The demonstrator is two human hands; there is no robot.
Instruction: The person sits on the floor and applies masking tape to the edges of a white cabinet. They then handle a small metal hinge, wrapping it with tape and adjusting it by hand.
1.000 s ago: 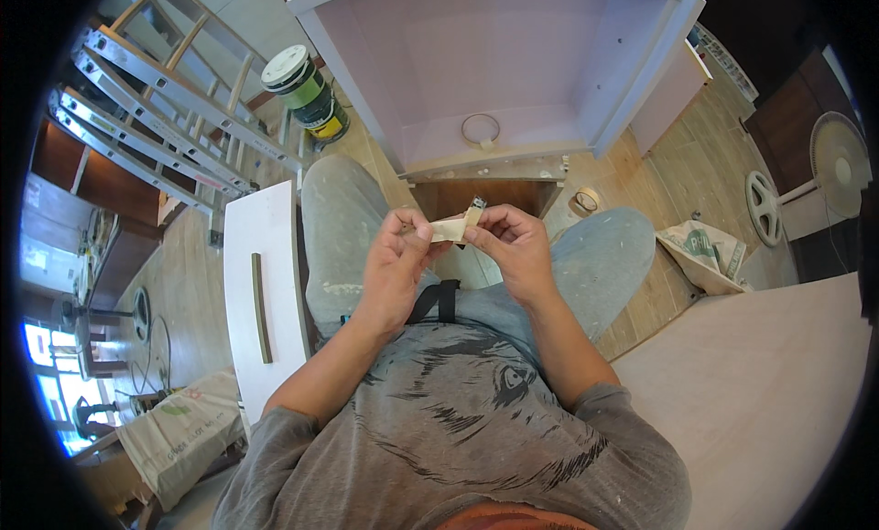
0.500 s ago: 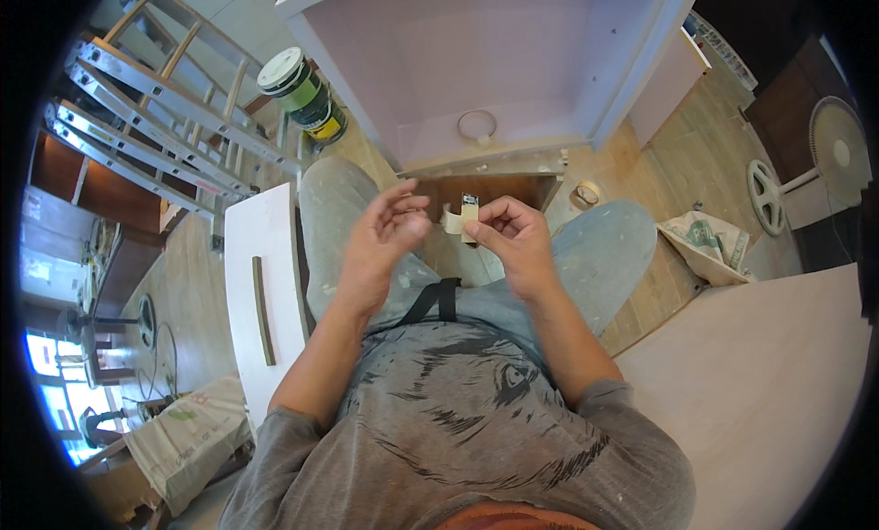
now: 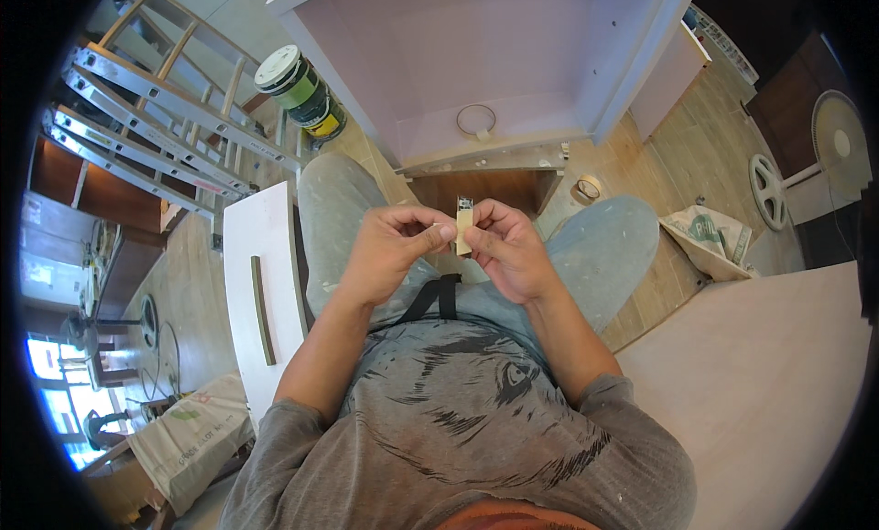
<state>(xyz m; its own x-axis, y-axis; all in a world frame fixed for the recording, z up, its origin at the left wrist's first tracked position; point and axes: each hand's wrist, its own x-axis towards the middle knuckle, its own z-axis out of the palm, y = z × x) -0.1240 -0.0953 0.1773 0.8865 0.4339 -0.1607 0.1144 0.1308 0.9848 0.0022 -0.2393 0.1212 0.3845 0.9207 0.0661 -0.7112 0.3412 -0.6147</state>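
My right hand (image 3: 509,246) pinches a small narrow piece wrapped in cream masking tape (image 3: 464,230), held upright above my lap. Its bare top end (image 3: 464,202) looks dark and silvery; what kind of part it is, I cannot make out. From the other side, my left hand (image 3: 396,248) is closed, thumb and forefinger pressed together at the tape's left edge. The loose strip of tape there is mostly hidden by those fingers. Beyond both hands stands a pale open cabinet (image 3: 403,72), with a thin ring (image 3: 476,120) resting inside near its front edge.
A roll of tape (image 3: 587,189) lies on the floor past my right knee, near a printed sack (image 3: 710,242). To my left are a white panel with a long handle (image 3: 263,310), a paint bucket (image 3: 302,95) and ladders (image 3: 156,95). A fan (image 3: 838,141) and a pale board (image 3: 760,365) are on the right.
My left hand has come in from the left, from spread fingers to a pinch at the tape. The loose strip that stuck out is now covered. My right-hand fingers have curled closer around the piece.
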